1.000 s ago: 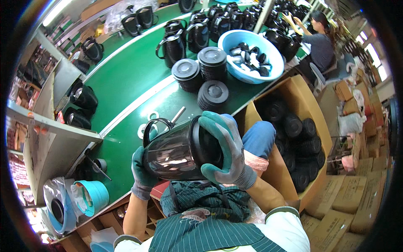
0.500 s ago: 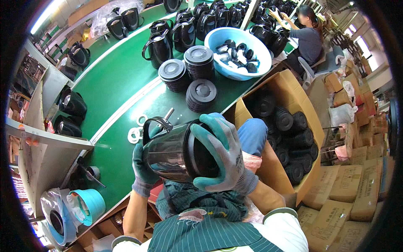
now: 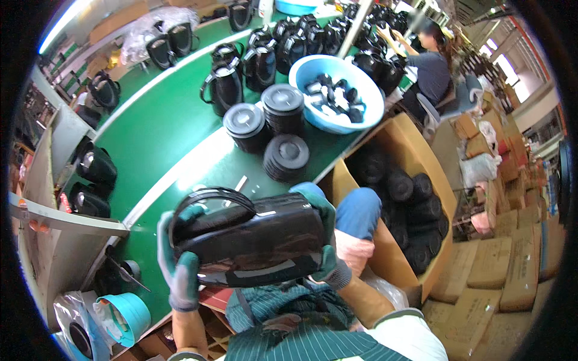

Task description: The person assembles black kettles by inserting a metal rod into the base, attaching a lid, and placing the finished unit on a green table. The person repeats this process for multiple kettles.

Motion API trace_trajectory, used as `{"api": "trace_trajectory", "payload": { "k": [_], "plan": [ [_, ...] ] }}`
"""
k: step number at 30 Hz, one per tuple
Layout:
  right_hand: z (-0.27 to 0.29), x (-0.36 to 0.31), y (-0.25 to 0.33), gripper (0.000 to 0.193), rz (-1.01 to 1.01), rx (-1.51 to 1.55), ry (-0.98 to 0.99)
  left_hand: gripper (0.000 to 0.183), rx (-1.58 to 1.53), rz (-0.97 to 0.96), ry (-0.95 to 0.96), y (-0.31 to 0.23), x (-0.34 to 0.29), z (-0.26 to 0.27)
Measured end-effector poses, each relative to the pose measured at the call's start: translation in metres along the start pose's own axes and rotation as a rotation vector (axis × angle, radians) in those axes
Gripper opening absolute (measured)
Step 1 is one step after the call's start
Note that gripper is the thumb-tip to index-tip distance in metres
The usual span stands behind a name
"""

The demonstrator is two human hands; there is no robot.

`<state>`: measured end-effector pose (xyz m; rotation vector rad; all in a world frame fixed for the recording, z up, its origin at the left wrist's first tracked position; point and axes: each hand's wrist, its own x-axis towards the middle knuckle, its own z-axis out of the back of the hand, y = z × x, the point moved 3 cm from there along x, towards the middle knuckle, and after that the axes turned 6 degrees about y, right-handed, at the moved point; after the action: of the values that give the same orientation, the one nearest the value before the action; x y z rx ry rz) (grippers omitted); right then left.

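Observation:
A glossy black jug (image 3: 259, 240) lies sideways between my two gloved hands, its looped handle facing up and away from me. My left hand (image 3: 180, 274) grips one end, thumb across the near side. At the other end my right hand (image 3: 329, 240) is wrapped round the body, its fingers partly hidden. Beyond the jug, on the green worktop (image 3: 162, 141), are three stacks of black round lids: a left stack (image 3: 244, 125), a rear stack (image 3: 283, 103) and a near stack (image 3: 286, 155). A short pale rod (image 3: 242, 182) lies just past the jug.
A light blue basin (image 3: 378, 102) holds small black and white parts. Right of my knee, an open cardboard box (image 3: 444, 180) contains black round pieces. Several black jugs (image 3: 226, 87) stand farther back. A co-worker (image 3: 432, 81) sits at the far right. A turquoise bucket (image 3: 135, 313) is at lower left.
The jug has turned so its handle and long side show more, and it sits slightly lower. My right hand has shifted from over its end to its right side. The white rings are now hidden.

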<state>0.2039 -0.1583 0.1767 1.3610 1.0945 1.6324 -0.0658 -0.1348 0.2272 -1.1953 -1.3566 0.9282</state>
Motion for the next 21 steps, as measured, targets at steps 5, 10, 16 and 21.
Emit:
{"api": "trace_trajectory", "payload": {
  "k": [5, 10, 16, 21],
  "plan": [
    [0.007, 0.019, -0.003, 0.096, -0.114, 0.086, -0.018, 0.088, 0.018, 0.033, -0.043, 0.018, 0.005, 0.002],
    [0.02, 0.035, 0.011, 0.096, -0.125, 0.091, -0.053, 0.086, -0.185, 0.021, 0.029, 0.052, 0.013, -0.004],
    [0.028, 0.032, -0.02, 0.073, -0.247, 0.272, -0.1, 0.121, 0.026, 0.3, 0.254, 0.047, 0.023, -0.01],
    [0.014, 0.009, -0.079, 0.05, -0.499, 0.264, -0.104, 0.111, 0.246, 0.222, 0.009, 0.052, 0.036, 0.035]
  ]
}}
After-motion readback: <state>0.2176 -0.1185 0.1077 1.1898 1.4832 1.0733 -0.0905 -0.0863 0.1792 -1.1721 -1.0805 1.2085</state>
